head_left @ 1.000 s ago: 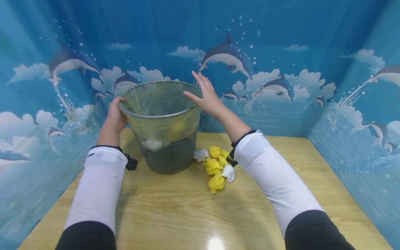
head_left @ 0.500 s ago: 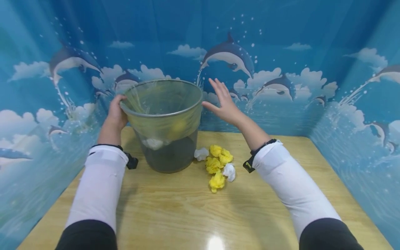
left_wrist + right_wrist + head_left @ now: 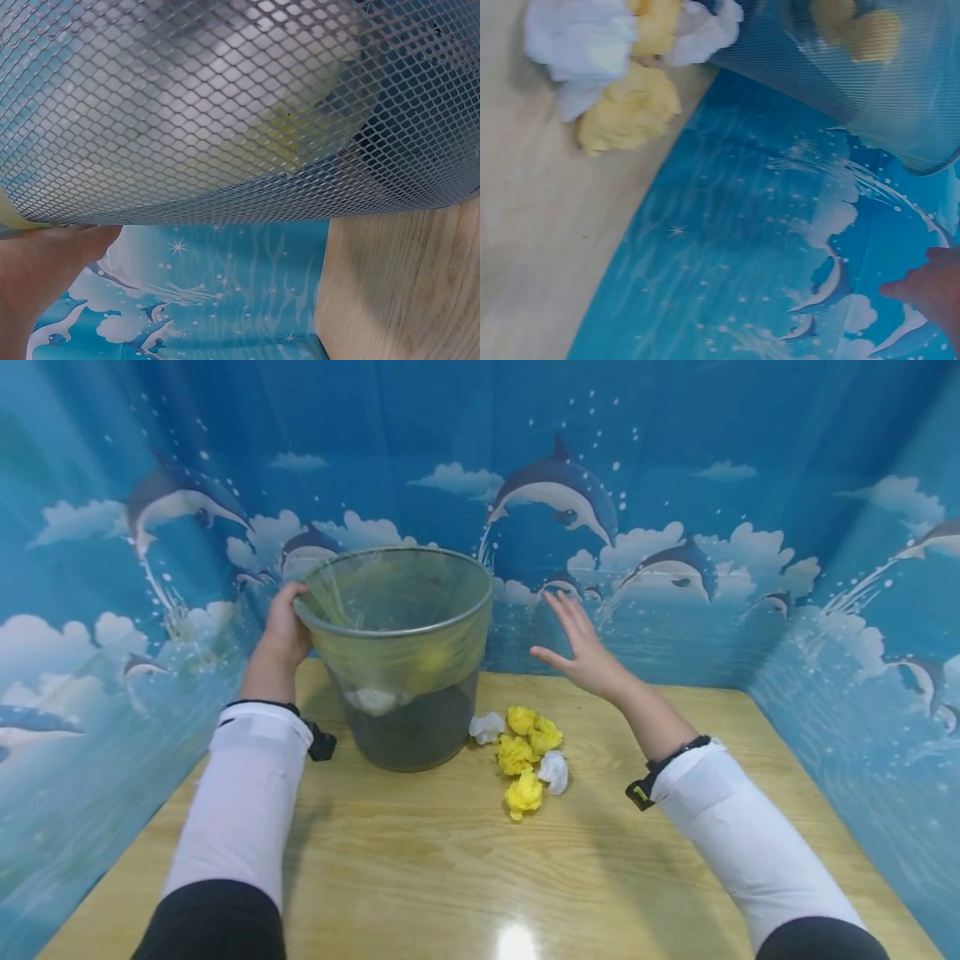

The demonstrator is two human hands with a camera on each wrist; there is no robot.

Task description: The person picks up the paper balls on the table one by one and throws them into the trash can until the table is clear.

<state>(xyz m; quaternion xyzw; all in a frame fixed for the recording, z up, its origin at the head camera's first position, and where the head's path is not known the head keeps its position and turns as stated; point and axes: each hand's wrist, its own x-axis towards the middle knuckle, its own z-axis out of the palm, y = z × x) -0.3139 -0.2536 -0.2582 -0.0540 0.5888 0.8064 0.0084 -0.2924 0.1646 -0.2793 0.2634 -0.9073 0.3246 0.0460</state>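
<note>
A grey mesh wastebasket (image 3: 420, 727) lined with a thin see-through bag stands upright on the table. Its left rim is gripped by my left hand (image 3: 287, 622), fingers outside and thumb near the rim; the grip is partly hidden. My right hand (image 3: 588, 652) hovers apart from the basket, right of it, with fingers spread and nothing held. Below that hand, beside the basket's base, lie several crumpled yellow paper balls (image 3: 522, 793) and white crumpled balls (image 3: 553, 772). Through the mesh in the left wrist view, pale and yellow crumpled pieces (image 3: 281, 139) show inside the bag.
The wooden table (image 3: 420, 860) reaches back to a blue dolphin-print curtain (image 3: 675, 460), which also closes off both sides. The basket stands near the back edge, left of centre.
My right hand has drawn away from the basket's right rim, moving right and down above the table. The left hand keeps its hold on the rim; the basket and crumpled balls stay put.
</note>
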